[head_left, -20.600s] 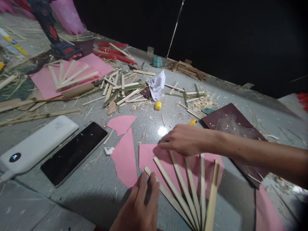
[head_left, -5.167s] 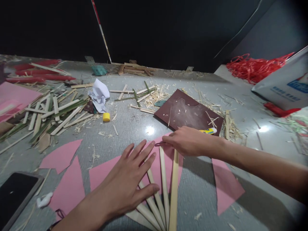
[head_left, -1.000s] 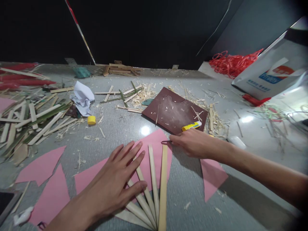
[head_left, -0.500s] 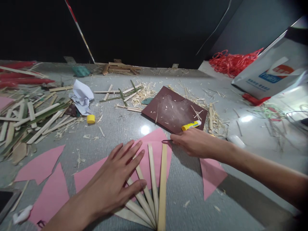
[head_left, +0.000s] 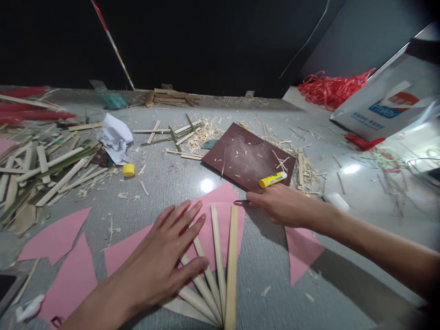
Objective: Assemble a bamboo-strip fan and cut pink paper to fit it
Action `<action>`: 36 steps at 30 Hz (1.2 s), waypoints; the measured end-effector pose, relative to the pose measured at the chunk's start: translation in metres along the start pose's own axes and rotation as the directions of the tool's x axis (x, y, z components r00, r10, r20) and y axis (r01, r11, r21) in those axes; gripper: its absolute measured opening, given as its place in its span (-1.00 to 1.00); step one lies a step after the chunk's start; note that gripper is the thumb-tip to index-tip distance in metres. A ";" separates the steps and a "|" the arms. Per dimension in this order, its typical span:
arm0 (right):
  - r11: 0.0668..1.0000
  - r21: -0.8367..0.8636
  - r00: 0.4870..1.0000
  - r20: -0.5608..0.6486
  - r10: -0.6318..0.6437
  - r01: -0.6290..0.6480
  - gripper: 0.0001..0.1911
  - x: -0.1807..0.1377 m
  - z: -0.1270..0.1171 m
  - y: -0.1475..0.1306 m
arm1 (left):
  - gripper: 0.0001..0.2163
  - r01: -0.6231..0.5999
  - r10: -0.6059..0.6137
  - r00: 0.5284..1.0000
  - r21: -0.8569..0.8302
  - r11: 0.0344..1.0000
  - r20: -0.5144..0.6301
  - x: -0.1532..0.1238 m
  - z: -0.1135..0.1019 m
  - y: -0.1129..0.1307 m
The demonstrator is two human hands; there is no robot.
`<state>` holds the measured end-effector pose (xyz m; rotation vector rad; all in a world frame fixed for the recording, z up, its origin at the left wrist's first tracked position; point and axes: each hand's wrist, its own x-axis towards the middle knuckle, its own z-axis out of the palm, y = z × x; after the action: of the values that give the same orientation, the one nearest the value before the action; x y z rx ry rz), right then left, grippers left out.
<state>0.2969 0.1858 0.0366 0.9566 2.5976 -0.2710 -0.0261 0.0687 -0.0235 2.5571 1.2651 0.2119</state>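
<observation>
My left hand lies with its fingers spread over a fan of pale bamboo strips and the pink paper beneath them. The strips meet in a bundle at the bottom of the view; part of the fan is hidden under the hand. To the right, my right hand is closed around a thin dark pointed tool, whose tip is at the paper's right edge, close to the top of the rightmost strip. The tool's exact kind is hidden in the fist. Just beyond that hand lies a yellow glue stick.
A dark brown board dusted with shavings lies ahead, under the glue stick. Pink scraps flank both hands. At left are a yellow cap, crumpled paper and piled strips. A white bag stands back right.
My right hand and the dark tool have shifted slightly to the right along the paper. My left hand stays in place on the strips.
</observation>
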 end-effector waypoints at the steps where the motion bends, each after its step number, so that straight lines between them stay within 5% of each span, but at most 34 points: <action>1: 1.000 -0.001 1.000 -0.001 0.005 -0.005 -0.76 -0.001 0.001 0.000 | -0.24 -0.006 0.006 1.000 0.004 1.000 -0.005 0.000 0.000 0.000; 36: 0.996 0.010 0.996 -0.018 0.091 -0.091 -0.85 -0.017 0.012 0.001 | -0.25 0.002 -0.002 1.000 0.021 1.000 0.004 -0.001 0.000 0.000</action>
<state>0.3129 0.1731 0.0327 1.0818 2.5629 -0.2517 -0.0263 0.0674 -0.0239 2.5728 1.2752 0.1945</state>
